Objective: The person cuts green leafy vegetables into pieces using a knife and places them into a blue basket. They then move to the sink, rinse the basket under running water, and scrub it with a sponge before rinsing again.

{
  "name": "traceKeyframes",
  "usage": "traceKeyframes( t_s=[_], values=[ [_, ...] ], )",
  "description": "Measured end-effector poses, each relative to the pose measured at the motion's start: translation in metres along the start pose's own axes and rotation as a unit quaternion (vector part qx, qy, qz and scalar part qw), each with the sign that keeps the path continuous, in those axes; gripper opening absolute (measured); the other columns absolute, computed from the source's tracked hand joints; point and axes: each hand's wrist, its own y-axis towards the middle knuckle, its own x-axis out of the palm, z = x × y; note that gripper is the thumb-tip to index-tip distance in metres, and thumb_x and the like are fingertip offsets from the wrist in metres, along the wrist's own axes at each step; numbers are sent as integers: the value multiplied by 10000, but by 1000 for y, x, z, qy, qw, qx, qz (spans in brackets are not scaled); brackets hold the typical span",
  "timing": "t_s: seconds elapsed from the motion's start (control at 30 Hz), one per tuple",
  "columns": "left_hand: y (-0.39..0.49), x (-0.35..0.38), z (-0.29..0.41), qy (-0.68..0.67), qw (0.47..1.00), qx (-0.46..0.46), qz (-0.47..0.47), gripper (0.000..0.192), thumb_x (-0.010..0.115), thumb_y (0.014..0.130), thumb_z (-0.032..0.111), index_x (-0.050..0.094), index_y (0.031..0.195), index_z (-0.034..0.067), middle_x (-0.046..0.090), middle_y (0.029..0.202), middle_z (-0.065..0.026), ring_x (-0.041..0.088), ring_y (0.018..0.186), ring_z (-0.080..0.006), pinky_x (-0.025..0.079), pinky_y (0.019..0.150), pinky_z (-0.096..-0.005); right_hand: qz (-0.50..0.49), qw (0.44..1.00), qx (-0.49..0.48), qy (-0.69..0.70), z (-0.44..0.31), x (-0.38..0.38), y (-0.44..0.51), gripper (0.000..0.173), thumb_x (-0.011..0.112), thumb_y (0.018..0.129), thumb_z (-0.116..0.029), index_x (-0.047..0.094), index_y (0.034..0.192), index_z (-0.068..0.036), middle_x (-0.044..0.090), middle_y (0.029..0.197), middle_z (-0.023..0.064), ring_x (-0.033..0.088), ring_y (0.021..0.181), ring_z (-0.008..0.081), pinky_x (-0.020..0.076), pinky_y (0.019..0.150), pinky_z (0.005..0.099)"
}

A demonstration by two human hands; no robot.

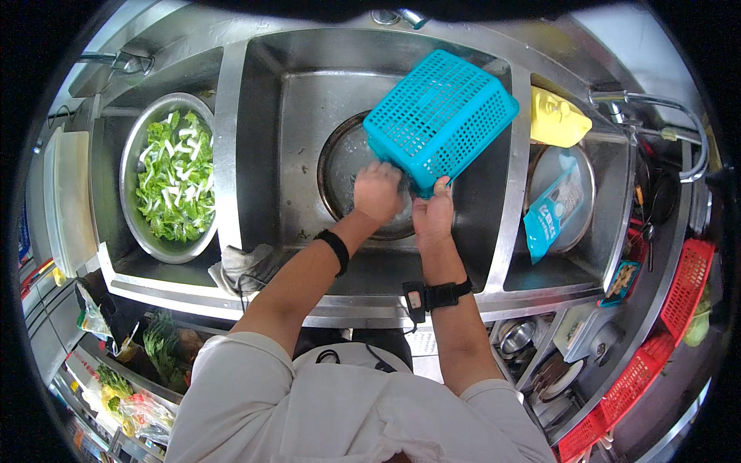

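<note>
A turquoise plastic basket (440,110) is tilted over the middle sink basin (301,139), its perforated side turned up. My right hand (434,211) grips its near corner, thumb on the outside. Close by, my left hand (377,190) is curled at the basket's near left edge. Motion blurs its fingers, and a dark blurred patch beside them is too unclear to name. Beneath both hands, a round metal pan (338,173) with a brown rim lies on the basin floor, partly covered by the basket.
Chopped leafy greens (173,173) fill a steel bowl (128,191) in the left basin. A grey cloth (240,269) hangs over the front edge. The right basin holds a yellow container (558,118) and a blue-and-clear bag (556,208) on a round lid (583,217). Red baskets (637,376) stand far right.
</note>
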Motion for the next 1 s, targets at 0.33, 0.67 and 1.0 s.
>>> traceKeyframes(
  t_s=[0.33,0.67,1.0],
  values=[
    [-11,-14,18,-50,998,-3,26,223,695,601,122,621,804,65,596,842,-106,579,836,-310,464,695,-421,-49,998,20,22,-3,14,-2,424,384,1011,-305,367,1377,-90,463,1369,104,481,1216,289,364,1051,508],
    [35,-17,-73,56,985,-165,20,257,697,679,143,658,917,56,640,1016,-142,585,982,-326,487,824,-422,-52,998,-27,22,-37,11,-32,463,392,1013,-316,341,1378,-38,444,1383,130,476,1228,310,368,1038,516],
    [19,-57,-64,-114,921,-372,-11,398,684,763,247,640,1107,51,653,1068,-166,599,1018,-359,471,878,-426,-6,997,-44,62,-71,14,-40,493,363,1010,-391,386,1379,-65,465,1384,101,481,1227,299,382,1035,496]
  ],
)
